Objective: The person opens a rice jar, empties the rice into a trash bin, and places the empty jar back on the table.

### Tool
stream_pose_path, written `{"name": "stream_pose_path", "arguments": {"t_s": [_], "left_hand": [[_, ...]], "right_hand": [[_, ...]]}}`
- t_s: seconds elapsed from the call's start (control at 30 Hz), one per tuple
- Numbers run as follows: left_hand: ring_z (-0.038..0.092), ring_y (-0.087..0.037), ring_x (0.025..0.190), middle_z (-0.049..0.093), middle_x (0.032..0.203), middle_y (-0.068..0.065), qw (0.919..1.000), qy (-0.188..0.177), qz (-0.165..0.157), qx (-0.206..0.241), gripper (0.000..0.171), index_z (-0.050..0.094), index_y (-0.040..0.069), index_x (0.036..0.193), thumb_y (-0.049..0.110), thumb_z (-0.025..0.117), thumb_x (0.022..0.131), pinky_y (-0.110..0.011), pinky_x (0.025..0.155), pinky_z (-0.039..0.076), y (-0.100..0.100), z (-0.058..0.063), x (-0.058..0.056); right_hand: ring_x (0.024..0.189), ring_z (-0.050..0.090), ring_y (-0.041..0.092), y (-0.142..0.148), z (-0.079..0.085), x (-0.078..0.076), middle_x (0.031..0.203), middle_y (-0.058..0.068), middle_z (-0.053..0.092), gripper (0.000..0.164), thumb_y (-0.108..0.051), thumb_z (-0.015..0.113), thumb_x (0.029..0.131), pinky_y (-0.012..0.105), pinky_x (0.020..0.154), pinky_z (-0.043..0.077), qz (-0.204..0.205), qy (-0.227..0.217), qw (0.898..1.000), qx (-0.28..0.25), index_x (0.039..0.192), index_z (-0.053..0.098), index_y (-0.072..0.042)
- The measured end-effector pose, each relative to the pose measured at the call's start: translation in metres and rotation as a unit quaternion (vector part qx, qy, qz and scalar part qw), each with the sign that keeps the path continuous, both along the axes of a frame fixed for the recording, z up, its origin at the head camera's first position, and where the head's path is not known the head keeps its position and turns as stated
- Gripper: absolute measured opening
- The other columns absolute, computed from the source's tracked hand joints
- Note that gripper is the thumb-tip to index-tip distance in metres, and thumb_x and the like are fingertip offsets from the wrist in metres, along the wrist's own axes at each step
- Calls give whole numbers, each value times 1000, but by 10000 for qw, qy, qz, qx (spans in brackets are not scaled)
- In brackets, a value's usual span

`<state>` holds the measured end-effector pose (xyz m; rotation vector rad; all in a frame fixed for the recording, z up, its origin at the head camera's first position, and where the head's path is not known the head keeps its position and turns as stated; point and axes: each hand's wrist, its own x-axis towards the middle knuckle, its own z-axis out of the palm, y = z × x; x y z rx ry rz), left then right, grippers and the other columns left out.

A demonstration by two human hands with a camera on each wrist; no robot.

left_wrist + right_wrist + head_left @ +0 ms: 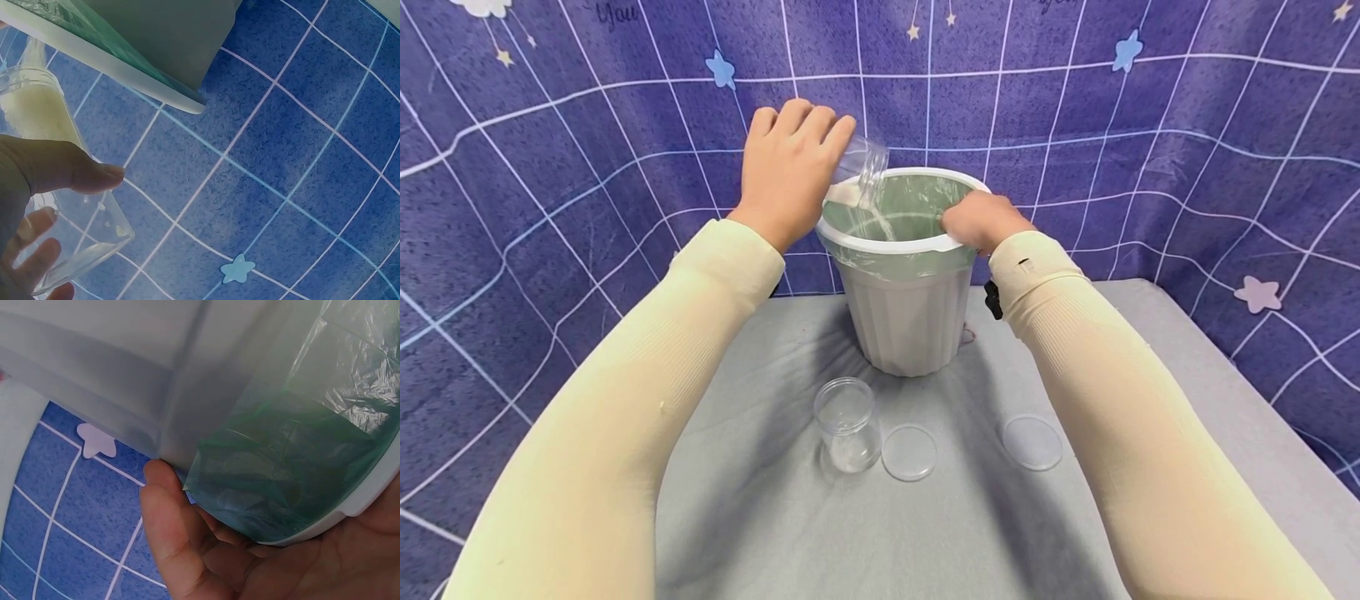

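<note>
My left hand [793, 171] grips a clear plastic jar [868, 158], tilted with its mouth over the bin. Pale, fine-looking contents [44, 115] slide along the jar's side, and a thin stream falls from the mouth. Below stands a grey-white trash bin [906, 321] with a white rim and a thin green bag [917, 198] folded over its edge. At the bin's right side, my right hand [987, 221] holds the rim. The right wrist view shows its fingers [165, 534] bent beneath the rim, against the bag's folded edge.
An uncapped clear jar [850, 433] stands on the grey cloth-covered table [880, 533] in front of the bin. Beside it lies a round translucent lid [910, 452]; another round lid [1032, 442] is farther right. A blue gridded curtain [985, 100] hangs close behind the bin.
</note>
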<state>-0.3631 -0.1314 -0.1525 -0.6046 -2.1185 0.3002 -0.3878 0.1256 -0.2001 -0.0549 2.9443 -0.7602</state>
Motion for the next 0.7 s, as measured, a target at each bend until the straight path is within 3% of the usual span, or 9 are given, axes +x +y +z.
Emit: {"name": "stream_pose_path", "arguments": {"t_s": [0.2, 0.7], "left_hand": [[50, -34, 126, 62, 129, -11, 10000, -9, 18, -66, 40, 55, 14, 138, 3, 42, 102, -53, 93, 38, 2, 0, 0], [48, -38, 125, 56, 137, -18, 9994, 75, -35, -345, 40, 59, 18, 132, -1, 48, 99, -52, 94, 37, 5, 2, 1]], "right_hand": [[110, 56, 31, 1, 0, -2, 129, 16, 55, 48, -34, 40, 102, 36, 81, 59, 55, -57, 10000, -16, 130, 60, -2], [112, 56, 31, 1, 2, -2, 132, 16, 56, 48, -33, 38, 101, 35, 81, 60, 75, -81, 9999, 79, 131, 59, -2]]}}
